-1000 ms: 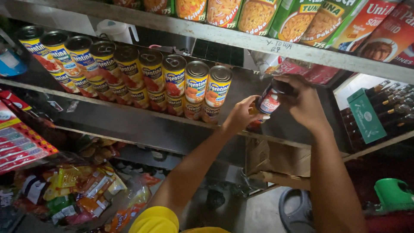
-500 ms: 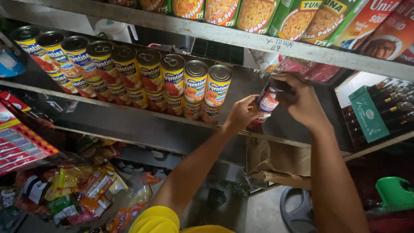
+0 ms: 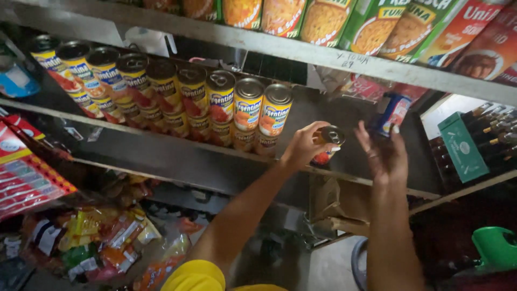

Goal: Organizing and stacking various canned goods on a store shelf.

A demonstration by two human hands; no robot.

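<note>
Shiny metal catches the light on the pull-tab lid of the small can (image 3: pixel 327 141) we hold in our left hand (image 3: pixel 304 144), fingers curled snugly around its round red-labelled body just above the front edge of the grey metal shelf (image 3: pixel 177 148). Our right hand (image 3: pixel 383 153) hovers just beside it, fingers spread wide and gripping nothing. Just beyond that open hand stands a blue and red can (image 3: pixel 393 113), upright on the shelf. To the far side of our grip runs a double-stacked row of yellow-labelled cans (image 3: pixel 177 99), smooth cylinders with ring-pull tops. Overhead, a second shelf carries glossy cartons (image 3: pixel 377 24). Below our arms hang crinkled snack packets (image 3: pixel 91 242); the room is dim and crowded.
</note>
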